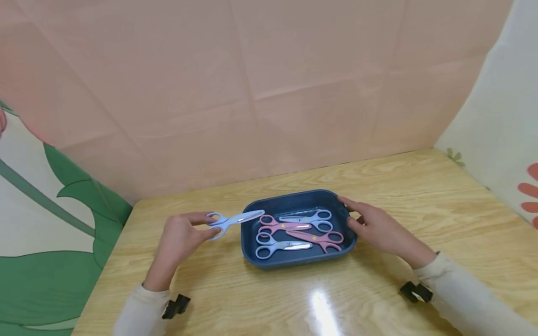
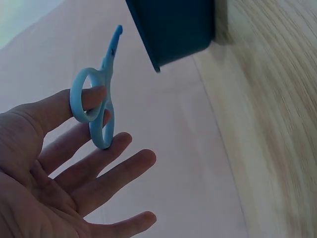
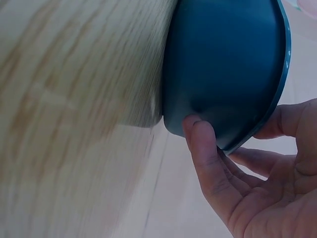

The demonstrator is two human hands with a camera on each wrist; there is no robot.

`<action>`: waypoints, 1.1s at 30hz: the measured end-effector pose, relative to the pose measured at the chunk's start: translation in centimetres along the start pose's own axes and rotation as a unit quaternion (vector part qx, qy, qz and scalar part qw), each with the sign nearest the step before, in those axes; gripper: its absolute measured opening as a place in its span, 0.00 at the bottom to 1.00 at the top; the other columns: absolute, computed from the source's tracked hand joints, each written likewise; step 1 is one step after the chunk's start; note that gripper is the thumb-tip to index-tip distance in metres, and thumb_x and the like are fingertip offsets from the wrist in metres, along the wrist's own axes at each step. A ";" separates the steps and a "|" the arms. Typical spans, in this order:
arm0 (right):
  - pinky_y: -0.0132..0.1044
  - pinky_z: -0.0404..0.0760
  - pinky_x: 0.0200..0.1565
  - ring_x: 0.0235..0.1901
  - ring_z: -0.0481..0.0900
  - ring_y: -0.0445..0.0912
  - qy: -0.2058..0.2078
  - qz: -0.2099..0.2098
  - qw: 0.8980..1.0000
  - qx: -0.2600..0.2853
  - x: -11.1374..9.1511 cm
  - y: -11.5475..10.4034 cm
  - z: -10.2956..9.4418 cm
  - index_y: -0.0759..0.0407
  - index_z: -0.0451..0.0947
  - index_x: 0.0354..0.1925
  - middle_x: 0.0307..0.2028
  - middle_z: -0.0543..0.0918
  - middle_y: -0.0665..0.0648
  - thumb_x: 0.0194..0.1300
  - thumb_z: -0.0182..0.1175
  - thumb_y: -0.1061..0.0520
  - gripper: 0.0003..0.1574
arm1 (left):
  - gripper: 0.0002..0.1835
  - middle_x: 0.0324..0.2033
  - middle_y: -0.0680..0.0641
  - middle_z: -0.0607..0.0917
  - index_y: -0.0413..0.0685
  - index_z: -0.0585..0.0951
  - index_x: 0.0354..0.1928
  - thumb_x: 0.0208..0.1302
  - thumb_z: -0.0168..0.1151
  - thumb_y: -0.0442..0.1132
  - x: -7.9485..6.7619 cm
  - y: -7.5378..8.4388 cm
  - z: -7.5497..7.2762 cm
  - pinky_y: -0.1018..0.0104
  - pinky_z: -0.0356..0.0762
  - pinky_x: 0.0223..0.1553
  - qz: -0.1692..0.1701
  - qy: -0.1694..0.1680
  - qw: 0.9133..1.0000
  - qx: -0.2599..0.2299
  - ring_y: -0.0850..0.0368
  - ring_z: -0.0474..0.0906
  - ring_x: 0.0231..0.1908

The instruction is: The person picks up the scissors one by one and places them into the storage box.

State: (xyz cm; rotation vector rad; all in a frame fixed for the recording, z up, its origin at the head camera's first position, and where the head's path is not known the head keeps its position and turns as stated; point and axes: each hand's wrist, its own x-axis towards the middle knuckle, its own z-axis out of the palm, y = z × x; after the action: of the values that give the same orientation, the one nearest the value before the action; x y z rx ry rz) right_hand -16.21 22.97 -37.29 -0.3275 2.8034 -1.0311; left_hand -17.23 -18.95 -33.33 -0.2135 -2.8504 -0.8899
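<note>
My left hand [image 1: 178,235] pinches a pair of light blue scissors [image 1: 235,220] by the finger loops, thumb and fingers at the handles. The scissors lie nearly level, blades pointing right, their tips over the left rim of a dark blue plastic tray [image 1: 290,265]. In the left wrist view the other fingers are spread. At the tray's right end, my right hand [image 1: 380,231] grips the rim and outer wall. Inside lie two blue pairs, one blue pair of scissors [image 1: 274,245] in front, and two pink pairs, including pink scissors [image 1: 321,239] at the right.
The tray stands on a light wood-grain table [image 1: 235,298]. A plain pinkish sheet [image 1: 252,93] hangs behind the table's back edge. Leaf-patterned cloth [image 1: 54,280] is at the left, and a white flowered panel [image 1: 500,116] at the right.
</note>
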 end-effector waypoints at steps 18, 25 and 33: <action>0.33 0.75 0.25 0.28 0.73 0.44 0.012 -0.004 1.000 -0.006 0.0 -0.1 0.0 0.58 0.58 0.76 0.59 0.76 0.67 0.73 0.52 0.58 0.36 | 0.09 0.45 0.50 0.90 0.52 0.91 0.34 0.48 0.80 0.39 0.8 3.0 2.5 0.52 0.84 0.50 0.052 -0.007 0.999 -0.006 0.49 0.86 0.50; 0.33 0.74 0.25 0.28 0.72 0.44 0.012 -0.003 1.000 -0.007 0.0 -0.2 0.0 0.57 0.57 0.76 0.58 0.75 0.66 0.73 0.52 0.58 0.37 | 0.11 0.47 0.51 0.90 0.52 0.92 0.35 0.47 0.80 0.42 1.0 3.6 2.8 0.52 0.82 0.52 0.046 -0.016 0.999 0.006 0.49 0.85 0.53; 0.33 0.74 0.24 0.27 0.72 0.44 0.010 -0.003 1.000 -0.005 0.0 -0.2 0.0 0.58 0.57 0.76 0.58 0.76 0.66 0.72 0.52 0.58 0.37 | 0.08 0.48 0.54 0.88 0.51 0.91 0.33 0.48 0.78 0.41 1.1 3.8 3.4 0.52 0.79 0.54 0.070 -0.021 0.997 0.024 0.49 0.82 0.54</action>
State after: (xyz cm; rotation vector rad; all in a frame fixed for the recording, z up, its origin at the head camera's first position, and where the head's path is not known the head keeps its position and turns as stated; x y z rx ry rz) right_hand -16.14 22.81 -37.17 -0.3292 2.8288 -1.0270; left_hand -17.98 -13.78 -33.82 -0.4256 -2.8485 -0.7962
